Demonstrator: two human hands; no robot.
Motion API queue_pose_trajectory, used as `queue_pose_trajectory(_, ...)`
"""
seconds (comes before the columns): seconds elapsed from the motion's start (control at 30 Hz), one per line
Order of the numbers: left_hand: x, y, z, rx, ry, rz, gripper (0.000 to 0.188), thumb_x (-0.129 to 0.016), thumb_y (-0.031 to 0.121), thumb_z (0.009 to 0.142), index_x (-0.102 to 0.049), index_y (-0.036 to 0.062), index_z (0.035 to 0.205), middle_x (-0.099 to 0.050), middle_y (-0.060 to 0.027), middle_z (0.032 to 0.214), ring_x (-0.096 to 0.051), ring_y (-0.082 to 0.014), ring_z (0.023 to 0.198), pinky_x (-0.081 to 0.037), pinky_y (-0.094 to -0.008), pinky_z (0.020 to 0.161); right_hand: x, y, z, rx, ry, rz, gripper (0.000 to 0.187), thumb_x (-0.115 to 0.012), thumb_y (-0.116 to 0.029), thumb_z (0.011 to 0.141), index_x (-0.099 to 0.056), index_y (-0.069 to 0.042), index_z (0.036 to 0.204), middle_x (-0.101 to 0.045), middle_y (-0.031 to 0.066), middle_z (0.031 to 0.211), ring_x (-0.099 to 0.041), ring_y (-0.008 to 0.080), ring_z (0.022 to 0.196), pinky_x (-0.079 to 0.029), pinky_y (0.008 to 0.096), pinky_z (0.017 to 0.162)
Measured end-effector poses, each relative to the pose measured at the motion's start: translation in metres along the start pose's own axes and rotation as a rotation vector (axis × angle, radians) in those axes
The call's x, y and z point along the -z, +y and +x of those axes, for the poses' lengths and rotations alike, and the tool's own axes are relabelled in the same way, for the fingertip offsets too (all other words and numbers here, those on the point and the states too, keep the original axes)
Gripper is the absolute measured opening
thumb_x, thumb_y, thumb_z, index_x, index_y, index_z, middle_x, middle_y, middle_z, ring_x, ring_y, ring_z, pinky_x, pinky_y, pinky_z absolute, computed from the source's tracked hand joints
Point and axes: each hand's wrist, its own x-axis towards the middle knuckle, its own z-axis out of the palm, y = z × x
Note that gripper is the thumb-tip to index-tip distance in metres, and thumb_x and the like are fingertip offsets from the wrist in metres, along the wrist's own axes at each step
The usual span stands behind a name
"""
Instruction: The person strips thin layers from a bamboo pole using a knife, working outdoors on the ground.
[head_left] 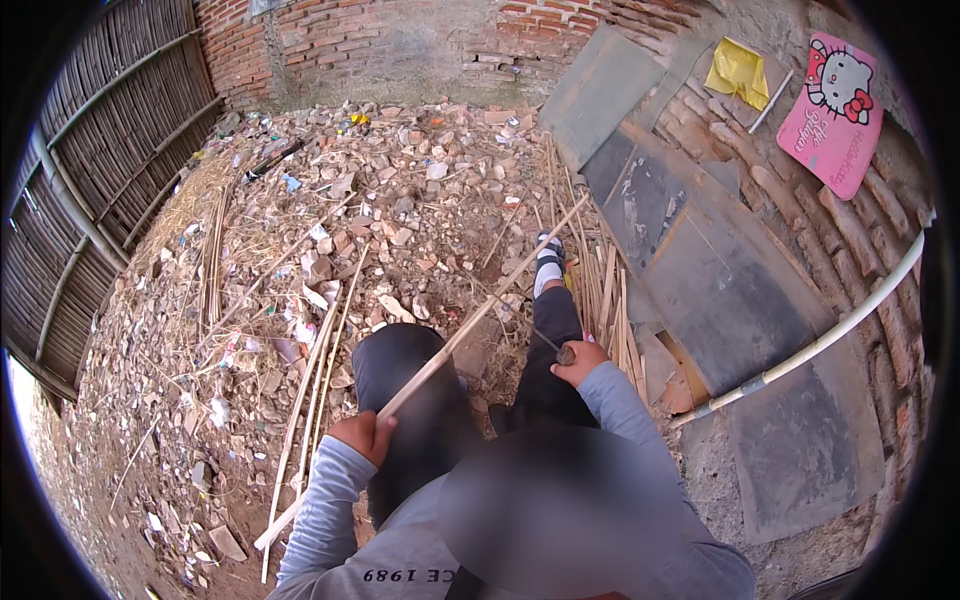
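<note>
My left hand (364, 437) is closed round a long pale bamboo strip (462, 334), which slants across my left thigh and up to the far right. The strip's near end passes beside my left forearm. In my right hand (581, 364), above my right leg, is a knife-like tool (548, 341). Its handle end is brown and rounded, and a thin dark blade points up and left toward the strip. Whether the blade touches the strip I cannot tell. My right leg stretches forward, ending in a dark and white shoe (549, 262).
Split bamboo strips lie on the left (318, 385) and in a pile (606, 290) past my right leg. Rubble (400, 240) covers the ground. Dark boards (730, 290) and a pale pole (850, 332) lean at right by a brick wall. A bamboo fence (110, 150) stands left.
</note>
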Motion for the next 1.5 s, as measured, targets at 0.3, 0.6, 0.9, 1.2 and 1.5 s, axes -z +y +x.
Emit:
queue_pose_trajectory(0.3,-0.002,-0.006,0.001,-0.001,-0.015,0.015,0.049,-0.05,0.044,0.094,-0.056,0.0012,0.071,-0.059,-0.0243,0.063,-0.06,-0.0447,0.064,-0.048,-0.0516,0.061,-0.007,-0.002,-0.001,0.04,-0.077,0.011,0.039,-0.077,-0.034,0.07,-0.067,-0.003,0.092,-0.067,0.0157,0.083,-0.065,0.0321,0.081,-0.051,0.0379,0.075)
queue_pose_trajectory(0.6,-0.004,-0.008,0.001,-0.031,0.032,-0.022,0.05,-0.05,0.045,0.093,-0.057,0.0014,0.071,-0.059,-0.0236,0.063,-0.059,-0.0446,0.063,-0.048,-0.0512,0.06,-0.026,0.006,-0.006,0.043,0.002,0.074,0.038,-0.076,-0.035,0.069,-0.069,-0.007,0.093,-0.068,0.0158,0.087,-0.065,0.0344,0.087,-0.052,0.0403,0.08)
queue_pose_trajectory(0.9,-0.011,-0.011,0.003,-0.056,0.073,-0.03,0.05,-0.052,0.044,0.093,-0.054,0.0016,0.068,-0.058,-0.0236,0.061,-0.059,-0.0442,0.062,-0.047,-0.0505,0.058,-0.022,0.001,-0.007,0.052,-0.002,0.077,0.035,-0.076,-0.034,0.069,-0.068,-0.007,0.091,-0.067,0.0163,0.085,-0.065,0.0353,0.085,-0.051,0.0412,0.077)
queue_pose_trajectory(1.2,-0.012,-0.014,0.006,-0.072,0.067,-0.01,0.05,-0.052,0.044,0.092,-0.054,0.0016,0.067,-0.057,-0.0238,0.061,-0.059,-0.0442,0.061,-0.047,-0.0504,0.058,-0.027,0.006,-0.008,0.049,0.014,0.055,0.034,-0.074,-0.035,0.07,-0.067,-0.007,0.088,-0.067,0.0164,0.086,-0.064,0.036,0.086,-0.051,0.0418,0.078)
queue_pose_trajectory(1.5,-0.009,-0.012,0.004,-0.043,0.064,-0.051,0.05,-0.054,0.044,0.091,-0.055,0.0012,0.066,-0.057,-0.0237,0.06,-0.059,-0.0443,0.062,-0.046,-0.0501,0.058,-0.036,0.005,-0.01,0.073,-0.025,0.157,0.032,-0.074,-0.034,0.07,-0.066,-0.006,0.084,-0.065,0.0171,0.081,-0.062,0.0388,0.083,-0.049,0.0437,0.075)
